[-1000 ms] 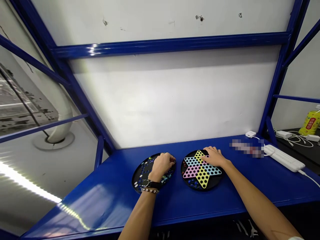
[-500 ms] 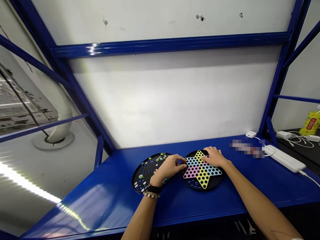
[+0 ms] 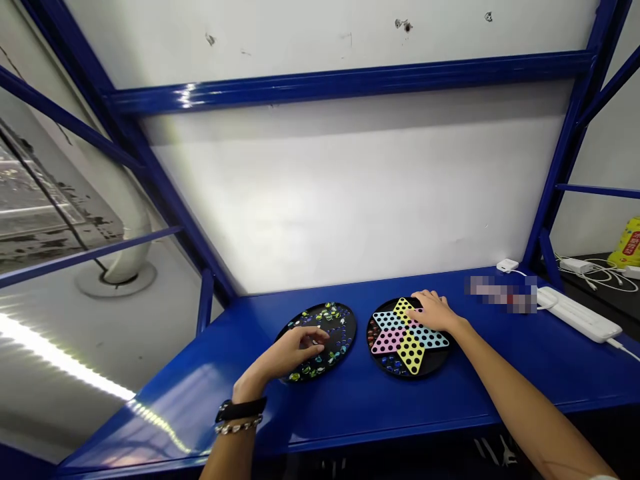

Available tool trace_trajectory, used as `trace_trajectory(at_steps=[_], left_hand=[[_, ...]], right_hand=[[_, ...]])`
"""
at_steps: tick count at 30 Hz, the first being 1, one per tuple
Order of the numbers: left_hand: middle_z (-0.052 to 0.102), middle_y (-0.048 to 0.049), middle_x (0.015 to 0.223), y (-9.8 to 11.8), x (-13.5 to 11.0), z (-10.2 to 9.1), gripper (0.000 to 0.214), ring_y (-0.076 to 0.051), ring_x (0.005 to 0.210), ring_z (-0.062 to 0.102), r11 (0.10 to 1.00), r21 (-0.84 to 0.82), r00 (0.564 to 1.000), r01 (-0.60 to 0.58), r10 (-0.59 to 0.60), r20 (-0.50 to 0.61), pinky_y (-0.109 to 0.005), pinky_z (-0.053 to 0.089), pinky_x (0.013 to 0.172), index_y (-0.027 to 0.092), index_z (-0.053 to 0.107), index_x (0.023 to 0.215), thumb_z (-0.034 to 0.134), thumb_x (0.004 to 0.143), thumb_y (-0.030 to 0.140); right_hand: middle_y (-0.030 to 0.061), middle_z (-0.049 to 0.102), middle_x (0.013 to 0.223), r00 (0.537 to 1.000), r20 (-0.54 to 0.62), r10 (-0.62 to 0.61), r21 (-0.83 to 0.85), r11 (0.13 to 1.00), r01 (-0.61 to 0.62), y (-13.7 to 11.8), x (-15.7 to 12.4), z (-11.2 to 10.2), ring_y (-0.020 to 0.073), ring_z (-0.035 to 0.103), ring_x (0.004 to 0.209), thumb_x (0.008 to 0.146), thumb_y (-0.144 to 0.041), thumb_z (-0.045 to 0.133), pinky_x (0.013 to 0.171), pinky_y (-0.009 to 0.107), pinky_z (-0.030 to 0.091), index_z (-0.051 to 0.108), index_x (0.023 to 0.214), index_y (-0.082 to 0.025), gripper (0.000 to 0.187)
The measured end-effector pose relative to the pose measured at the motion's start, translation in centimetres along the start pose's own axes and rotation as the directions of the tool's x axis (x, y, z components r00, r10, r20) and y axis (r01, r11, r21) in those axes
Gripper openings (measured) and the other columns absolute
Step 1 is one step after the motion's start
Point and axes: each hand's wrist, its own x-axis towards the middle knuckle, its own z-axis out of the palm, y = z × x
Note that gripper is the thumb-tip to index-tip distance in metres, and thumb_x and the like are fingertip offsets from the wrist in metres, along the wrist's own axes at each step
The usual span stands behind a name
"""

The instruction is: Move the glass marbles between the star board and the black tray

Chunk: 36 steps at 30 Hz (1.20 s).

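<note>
Left hand point(image 3: 293, 353) palm down over the near left part of the round black marble tray point(image 3: 354, 320), fingers point(image 3: 316, 339) bent and dipping in among the loose glass marbles point(image 3: 327, 310); no telling whether pinched on a marble or bare. On that wrist, a black watch point(image 3: 240, 408) and just below it a bead bracelet point(image 3: 239, 425). Right hand point(image 3: 435, 312) released and spread flat, holding nothing, resting on the far right part of the star board point(image 3: 400, 333), fingertips over the yellow and blue points. Board round and black, with a star of pink, yellow and pale blue pegholes, and a few dark marbles seated near its left and near rims. Tray and board side by side, close but apart, both flat on the blue table point(image 3: 380, 407), tray to the left. Farther right on the table, a blurred patch point(image 3: 503, 295), a white power strip point(image 3: 575, 315) and a small white adapter point(image 3: 507, 265). Beyond the blue frame post, white cables point(image 3: 595, 270) and a yellow bottle point(image 3: 631, 241). Behind everything, a white wall panel point(image 3: 340, 200) under a blue crossbeam point(image 3: 345, 80).
</note>
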Motion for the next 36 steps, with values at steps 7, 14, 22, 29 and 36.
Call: trace_trajectory(at_steps=[7, 14, 22, 29, 36], left_hand=[[0.071, -0.0060, 0.098, -1.2, -1.6, -1.1, 0.050, -0.023, 0.082, 0.064, 0.991, -0.005, 0.990, 0.136, -0.135, 0.036, -0.031, 0.051, 0.072, 0.020, 0.070, 0.105, 0.064, 0.065, 0.049], [0.070, -0.0034, 0.082, -1.2, -1.6, -0.6, 0.045, -0.023, 0.079, 0.064, 0.992, -0.037, 0.990, 0.122, -0.119, 0.077, -0.030, 0.049, 0.070, 0.020, 0.070, 0.100, 0.062, 0.067, 0.049], [0.072, -0.0028, 0.088, -1.2, -1.5, -0.5, 0.044, -0.023, 0.082, 0.065, 0.993, -0.020, 0.992, 0.115, -0.114, 0.054, -0.030, 0.049, 0.072, 0.022, 0.071, 0.104, 0.065, 0.066, 0.044], [0.072, -0.0036, 0.091, -1.3, -1.0, 0.2, 0.039, -0.024, 0.085, 0.066, 0.996, -0.037, 0.992, 0.082, -0.078, 0.096, -0.030, 0.051, 0.071, 0.022, 0.071, 0.098, 0.066, 0.064, 0.039], [0.073, -0.0035, 0.093, -1.4, -1.0, 0.1, 0.036, -0.023, 0.082, 0.066, 0.996, -0.037, 0.990, 0.082, -0.078, 0.115, -0.029, 0.051, 0.070, 0.023, 0.071, 0.096, 0.065, 0.065, 0.041]], right_hand=[[0.0106, 0.043, 0.145, 1.000, 0.005, 0.015, -0.021, 1.000, -0.015, -0.1, 0.0, -0.1, 0.0330, 0.033, 0.134, 0.090, -0.060, 0.037, 0.107, 0.049, 0.026, 0.042, 0.141, -0.026, 0.062], [0.0100, 0.044, 0.145, 1.000, 0.001, 0.006, -0.035, 0.999, -0.006, -0.1, -0.1, -0.2, 0.0319, 0.033, 0.135, 0.090, -0.058, 0.037, 0.108, 0.049, 0.025, 0.042, 0.142, -0.026, 0.060], [0.0100, 0.044, 0.144, 1.000, -0.002, 0.007, -0.046, 0.999, -0.008, 0.0, 0.0, -0.1, 0.0321, 0.035, 0.132, 0.090, -0.060, 0.037, 0.106, 0.048, 0.027, 0.041, 0.142, -0.026, 0.063], [0.0098, 0.044, 0.145, 1.000, 0.004, 0.004, -0.052, 0.999, -0.004, 0.0, -0.1, -0.2, 0.0323, 0.034, 0.133, 0.090, -0.062, 0.036, 0.107, 0.048, 0.026, 0.040, 0.143, -0.026, 0.064], [0.0095, 0.043, 0.145, 1.000, 0.002, 0.006, -0.060, 0.998, -0.006, 0.2, 0.2, 0.0, 0.0322, 0.034, 0.133, 0.091, -0.061, 0.035, 0.106, 0.047, 0.026, 0.040, 0.143, -0.027, 0.063]])
